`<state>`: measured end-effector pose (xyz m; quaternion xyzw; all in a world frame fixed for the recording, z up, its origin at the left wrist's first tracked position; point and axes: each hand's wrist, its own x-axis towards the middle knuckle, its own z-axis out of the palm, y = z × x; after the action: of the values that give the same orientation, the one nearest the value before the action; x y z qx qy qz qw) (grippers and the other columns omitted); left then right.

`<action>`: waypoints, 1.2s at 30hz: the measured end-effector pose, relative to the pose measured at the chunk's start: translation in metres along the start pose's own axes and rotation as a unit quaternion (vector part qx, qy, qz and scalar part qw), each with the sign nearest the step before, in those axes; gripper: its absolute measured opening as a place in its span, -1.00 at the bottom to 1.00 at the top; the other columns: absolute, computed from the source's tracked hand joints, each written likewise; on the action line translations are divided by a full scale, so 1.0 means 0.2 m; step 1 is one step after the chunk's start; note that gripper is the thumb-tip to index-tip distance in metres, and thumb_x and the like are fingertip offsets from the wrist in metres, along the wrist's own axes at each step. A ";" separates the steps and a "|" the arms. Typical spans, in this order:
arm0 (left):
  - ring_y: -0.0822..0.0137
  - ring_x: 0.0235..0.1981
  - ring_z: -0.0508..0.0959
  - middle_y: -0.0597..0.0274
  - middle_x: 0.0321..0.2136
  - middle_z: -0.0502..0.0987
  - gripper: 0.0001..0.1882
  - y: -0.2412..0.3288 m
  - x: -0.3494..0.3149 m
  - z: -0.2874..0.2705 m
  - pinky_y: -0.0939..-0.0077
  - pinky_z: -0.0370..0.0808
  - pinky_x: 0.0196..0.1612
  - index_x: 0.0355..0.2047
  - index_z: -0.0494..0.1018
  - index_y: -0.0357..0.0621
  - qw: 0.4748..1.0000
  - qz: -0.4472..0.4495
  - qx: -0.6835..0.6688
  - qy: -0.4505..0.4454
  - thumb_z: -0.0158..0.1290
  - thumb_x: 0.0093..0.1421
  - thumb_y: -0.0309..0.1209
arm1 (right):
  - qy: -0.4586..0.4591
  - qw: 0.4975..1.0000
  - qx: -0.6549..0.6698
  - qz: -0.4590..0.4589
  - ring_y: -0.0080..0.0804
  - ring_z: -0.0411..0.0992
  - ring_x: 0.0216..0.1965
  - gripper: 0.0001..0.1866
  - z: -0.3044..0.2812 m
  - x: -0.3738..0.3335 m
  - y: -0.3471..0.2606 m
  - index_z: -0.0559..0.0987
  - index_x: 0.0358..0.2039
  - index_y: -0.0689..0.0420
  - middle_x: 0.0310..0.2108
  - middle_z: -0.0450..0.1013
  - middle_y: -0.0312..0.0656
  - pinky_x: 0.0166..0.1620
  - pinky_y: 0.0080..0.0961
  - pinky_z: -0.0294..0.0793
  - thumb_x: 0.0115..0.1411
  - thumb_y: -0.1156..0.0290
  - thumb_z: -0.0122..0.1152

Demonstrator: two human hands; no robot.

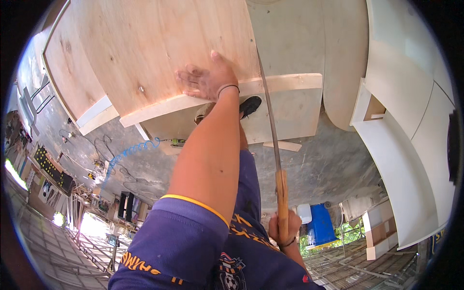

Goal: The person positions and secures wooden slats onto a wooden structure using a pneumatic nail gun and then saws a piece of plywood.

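Observation:
My left hand (210,79) lies on a pale plywood sheet (145,43), its fingers spread and a thin band round the wrist. At the lower right my right hand (292,224) is wrapped round the wooden handle of a handsaw (272,113). The saw's long narrow blade runs forward from my body, and its far end meets the right edge of the sheet. Beneath the blade passes a light wooden strip (290,82) that sticks out past the sheet's right side. Part of my right hand is hidden behind the handle.
Below the work stands a dark shoe (250,106). A coiled blue air hose (128,151) with a green-bodied tool (178,142) lies on the concrete floor. White curved panels (406,164) stand at the right, and a blue container (321,224) is beyond my right hand.

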<state>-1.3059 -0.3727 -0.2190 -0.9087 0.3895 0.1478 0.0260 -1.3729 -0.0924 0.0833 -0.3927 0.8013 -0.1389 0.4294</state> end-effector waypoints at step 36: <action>0.11 0.47 -0.30 -0.06 0.44 -0.22 -0.06 -0.02 -0.02 0.02 -0.04 -0.41 0.42 0.30 0.04 -0.28 0.999 0.033 0.000 -0.008 -0.23 0.21 0.29 | 0.041 0.978 0.205 0.018 -0.52 0.37 -0.61 -0.91 0.33 0.68 0.24 0.50 -0.39 0.18 -0.61 0.38 -0.28 -0.57 -0.51 0.28 0.14 0.49 0.25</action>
<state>-1.3065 -0.3656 -0.2217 -0.8943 0.4185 0.1564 0.0240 -1.3890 -0.1563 -0.0605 -0.2758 0.7797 -0.3082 0.4702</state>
